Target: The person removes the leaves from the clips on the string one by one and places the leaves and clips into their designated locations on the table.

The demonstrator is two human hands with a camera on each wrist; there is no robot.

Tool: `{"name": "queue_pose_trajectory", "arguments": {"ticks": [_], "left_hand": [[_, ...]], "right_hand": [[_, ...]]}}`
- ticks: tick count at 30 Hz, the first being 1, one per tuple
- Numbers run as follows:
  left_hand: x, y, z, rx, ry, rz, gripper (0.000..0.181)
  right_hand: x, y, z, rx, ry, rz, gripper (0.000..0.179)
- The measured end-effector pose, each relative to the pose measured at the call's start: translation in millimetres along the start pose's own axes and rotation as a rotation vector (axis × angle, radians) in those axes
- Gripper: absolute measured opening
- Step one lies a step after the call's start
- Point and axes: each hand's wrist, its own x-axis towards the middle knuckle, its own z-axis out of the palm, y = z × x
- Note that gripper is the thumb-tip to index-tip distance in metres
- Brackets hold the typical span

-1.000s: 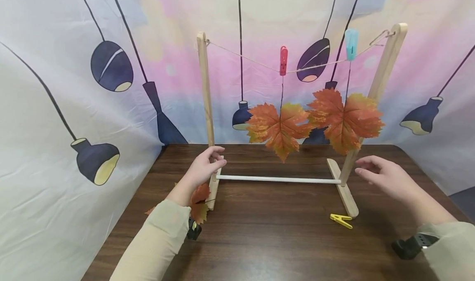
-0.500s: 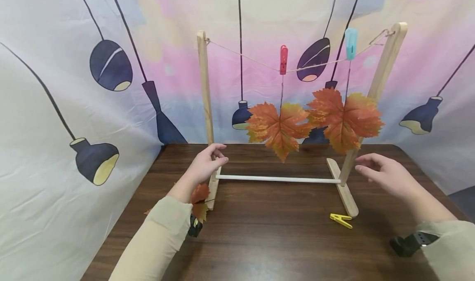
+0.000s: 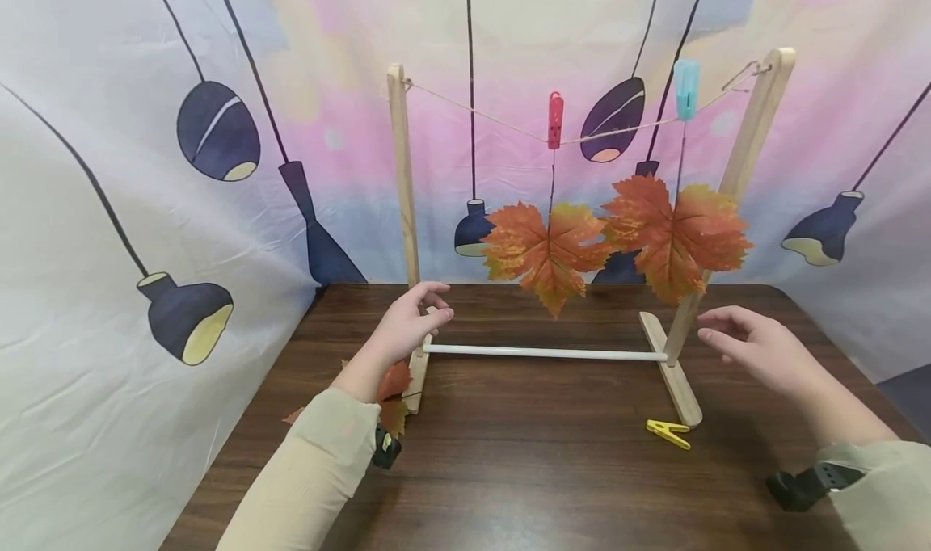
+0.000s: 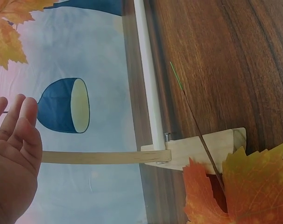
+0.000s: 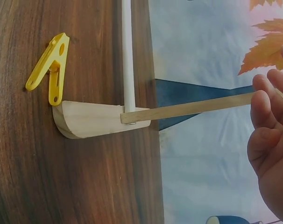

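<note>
My left hand (image 3: 409,321) hovers by the left post of a wooden stand (image 3: 404,187), its fingers loosely bent and holding nothing. At the right post my right hand (image 3: 760,347) is held up the same way, also without anything in it. From the stand's string (image 3: 476,113) hang two orange leaves: one leaf (image 3: 549,252) under a red clothespin (image 3: 555,120), another leaf (image 3: 672,232) under a blue clothespin (image 3: 687,90). A third leaf (image 4: 253,186) lies by the left foot, partly hidden behind my left forearm in the head view. A yellow clothespin (image 5: 53,67) lies beside the right foot.
A white rod (image 3: 545,352) joins the two wooden feet low above the brown table (image 3: 524,470). Behind the table hangs a cloth backdrop (image 3: 334,212) printed with dark lamps.
My left hand has drifted very slightly to the right. The right hand stays almost in place, and the leaves and clothespins have not moved.
</note>
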Motion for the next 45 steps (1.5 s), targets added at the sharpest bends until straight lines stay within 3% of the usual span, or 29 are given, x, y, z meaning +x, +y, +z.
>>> {"name": "queue_pose_trajectory", "arguments": {"ticks": [10,26,36,45], "left_hand": [[-0.6,5.0,-3.7,0.01,0.016,0.009,0.041],[1.6,14.2,-3.6,0.007,0.01,0.014,0.042],[0.8,14.6,6.4,-0.044,0.013,0.001,0.043],[1.9,17.6,3.6,-0.105,0.042,0.002,0.044]], "right_hand": [[1.0,-8.9,-2.1,0.031,0.038,-0.033,0.038],[9.1,-25.8,-2.9,0.056,0.089,-0.015,0.041],[13.6,-33.2,-0.4,0.083,0.149,-0.039,0.035],[20.7,-42.6,0.5,0.096,0.188,-0.08,0.032]]}}
